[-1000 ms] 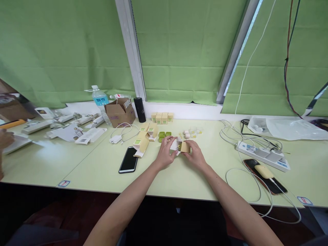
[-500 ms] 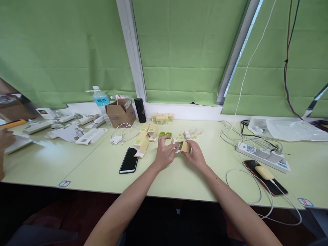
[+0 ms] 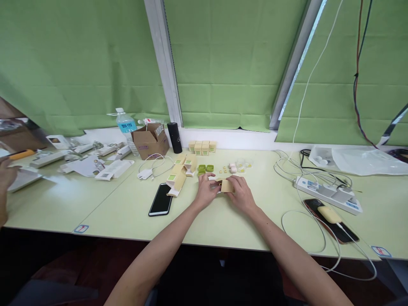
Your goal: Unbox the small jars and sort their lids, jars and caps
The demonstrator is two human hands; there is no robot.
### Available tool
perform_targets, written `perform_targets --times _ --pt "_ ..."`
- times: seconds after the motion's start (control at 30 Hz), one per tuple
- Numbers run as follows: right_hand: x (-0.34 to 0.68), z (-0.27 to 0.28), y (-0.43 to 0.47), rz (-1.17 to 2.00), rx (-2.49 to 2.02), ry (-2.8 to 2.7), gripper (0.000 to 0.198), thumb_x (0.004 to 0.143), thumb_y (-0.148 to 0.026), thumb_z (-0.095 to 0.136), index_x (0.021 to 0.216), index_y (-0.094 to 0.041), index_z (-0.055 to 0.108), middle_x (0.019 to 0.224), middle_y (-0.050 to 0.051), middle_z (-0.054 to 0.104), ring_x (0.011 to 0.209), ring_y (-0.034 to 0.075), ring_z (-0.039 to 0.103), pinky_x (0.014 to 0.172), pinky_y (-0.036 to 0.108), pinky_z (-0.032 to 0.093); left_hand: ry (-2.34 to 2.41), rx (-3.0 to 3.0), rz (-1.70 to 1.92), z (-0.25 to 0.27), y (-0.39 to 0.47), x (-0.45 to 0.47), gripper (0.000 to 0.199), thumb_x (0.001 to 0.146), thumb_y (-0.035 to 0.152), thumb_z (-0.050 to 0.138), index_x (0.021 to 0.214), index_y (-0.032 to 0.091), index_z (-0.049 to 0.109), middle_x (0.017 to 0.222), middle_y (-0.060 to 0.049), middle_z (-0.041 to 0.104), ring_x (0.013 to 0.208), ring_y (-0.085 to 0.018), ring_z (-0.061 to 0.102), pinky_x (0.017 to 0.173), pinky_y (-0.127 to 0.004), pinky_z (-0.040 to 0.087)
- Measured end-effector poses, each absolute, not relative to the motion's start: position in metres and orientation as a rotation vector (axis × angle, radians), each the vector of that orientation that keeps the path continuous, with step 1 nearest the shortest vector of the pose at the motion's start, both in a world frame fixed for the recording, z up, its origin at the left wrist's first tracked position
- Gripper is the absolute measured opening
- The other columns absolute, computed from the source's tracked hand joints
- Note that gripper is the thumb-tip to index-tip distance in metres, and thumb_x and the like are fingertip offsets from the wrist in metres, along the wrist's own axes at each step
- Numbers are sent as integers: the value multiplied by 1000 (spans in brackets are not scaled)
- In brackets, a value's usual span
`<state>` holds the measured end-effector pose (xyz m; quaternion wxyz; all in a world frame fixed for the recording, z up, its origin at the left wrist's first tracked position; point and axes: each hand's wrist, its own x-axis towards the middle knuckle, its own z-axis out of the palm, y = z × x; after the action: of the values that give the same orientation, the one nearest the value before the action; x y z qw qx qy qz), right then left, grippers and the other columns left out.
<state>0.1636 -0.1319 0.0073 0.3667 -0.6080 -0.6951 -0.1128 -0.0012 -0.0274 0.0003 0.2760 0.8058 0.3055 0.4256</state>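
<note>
A small cream cardboard box [image 3: 227,186] is held between my two hands over the table. My right hand [image 3: 241,192] grips it from the right, with the fingers along its top edge. On its left end, my left hand [image 3: 206,190] has its fingers closed at the box's open side; the fingertips are partly hidden. Just beyond the hands lie several green trays [image 3: 206,168], tiny yellow pieces [image 3: 225,170], pale pink-white pieces [image 3: 233,168] and clear cups with yellow spots [image 3: 245,165].
Opened cream boxes [image 3: 177,177] lie to the left beside a phone [image 3: 160,199]. Closed boxes [image 3: 202,147] stand by the wall near a black bottle [image 3: 174,137] and a brown carton [image 3: 150,141]. A power strip [image 3: 327,195] with cables lies right. Another person's hand [image 3: 7,178] is far left.
The box has turned in my hands, so its broad side now shows instead of its open inside. My left hand has shifted slightly, showing more of the green trays. The other person's hand has moved slightly.
</note>
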Motion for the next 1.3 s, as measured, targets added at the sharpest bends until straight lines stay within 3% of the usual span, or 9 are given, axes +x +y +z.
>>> perform_targets --times 0.17,0.37,0.5,0.7,0.93,1.03,1.17,1.3 --pt "165 6 -130 -307 -1542 -1736 48 85 -19 67 130 -24 54 128 13 61 115 34 56 93 51 54 780 1998 1246 3 -25 -2 13 85 30 72 76 21 71 118 -9 59 124 -27 53 110 -48 46" --pt "177 2 -126 -282 -1559 -1593 48 85 -28 69 130 -26 53 129 12 61 119 34 54 98 55 52 638 1613 1261 7 -14 -1 43 86 60 66 80 20 52 118 -11 63 112 -23 63 95 -41 55" --pt "179 3 -127 -270 -1584 -1551 49 83 -28 71 128 -26 53 128 12 62 117 35 55 97 55 51 650 1331 1165 6 -10 -2 53 80 69 67 85 22 44 111 -9 69 94 -21 69 82 -42 61" --pt "180 8 -128 -173 -1687 -1385 47 76 -26 69 121 -25 55 122 11 65 112 34 57 93 52 51 658 1128 1178 6 -5 -6 56 76 67 73 89 23 42 91 -1 67 81 -17 71 79 -43 63" --pt "187 8 -122 421 -1497 -1012 56 74 -45 70 122 -25 50 124 11 63 96 26 65 81 43 55 678 961 1316 12 -2 -8 42 79 48 77 86 21 45 84 1 63 78 -14 69 75 -38 65" --pt "188 6 -120 563 -1364 -970 56 71 -49 75 117 -26 53 119 9 66 102 26 65 83 41 55 716 911 1278 14 -3 -9 34 83 42 73 87 22 46 85 0 65 77 -15 68 68 -36 65" --pt "191 3 -117 633 -1368 -948 55 68 -48 78 112 -23 58 103 7 71 101 27 66 85 42 53 745 894 1169 15 -4 -8 32 85 43 70 90 22 46 87 -2 69 76 -18 70 59 -33 62" --pt "193 -3 -114 568 -1489 -1055 54 65 -40 77 113 -23 59 104 7 72 98 26 66 83 41 52 785 1022 1077 13 -6 -4 38 84 49 71 87 22 44 85 -3 72 68 -16 68 57 -30 58"
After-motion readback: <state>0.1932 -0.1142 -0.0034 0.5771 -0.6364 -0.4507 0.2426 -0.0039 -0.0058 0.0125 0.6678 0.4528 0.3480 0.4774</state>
